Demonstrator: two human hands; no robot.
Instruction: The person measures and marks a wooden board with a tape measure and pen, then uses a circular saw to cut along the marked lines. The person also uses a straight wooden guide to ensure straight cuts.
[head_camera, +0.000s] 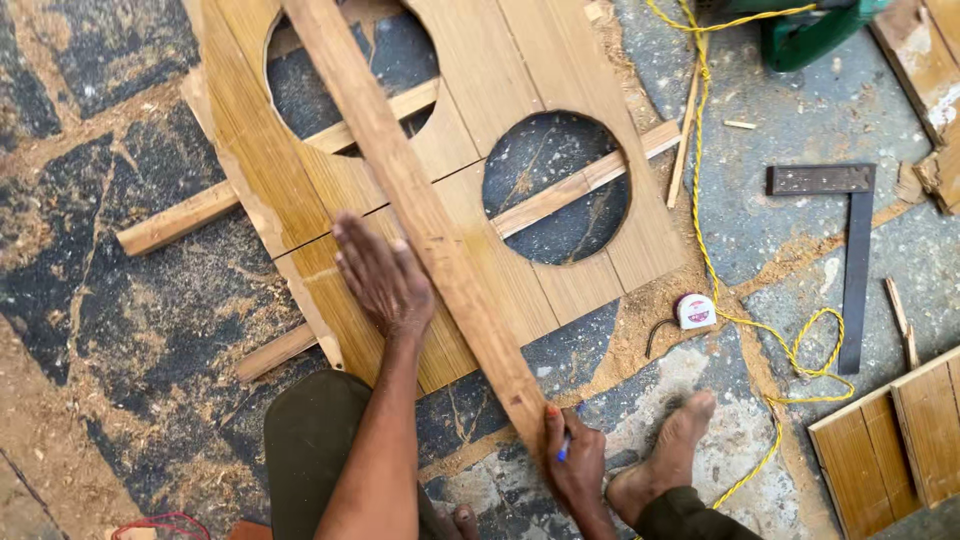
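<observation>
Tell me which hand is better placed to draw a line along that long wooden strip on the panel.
The right hand. It already grips a blue pen at the near end of the wooden strip. The left hand lies flat on the panel beside the strip, better placed to steady it.

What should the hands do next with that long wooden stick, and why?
Probably slide the pen along the long wooden strip's edge. The left hand presses flat beside the strip, which lies across the panel with round holes, and the right hand grips the strip's near end with a blue pen.
</observation>
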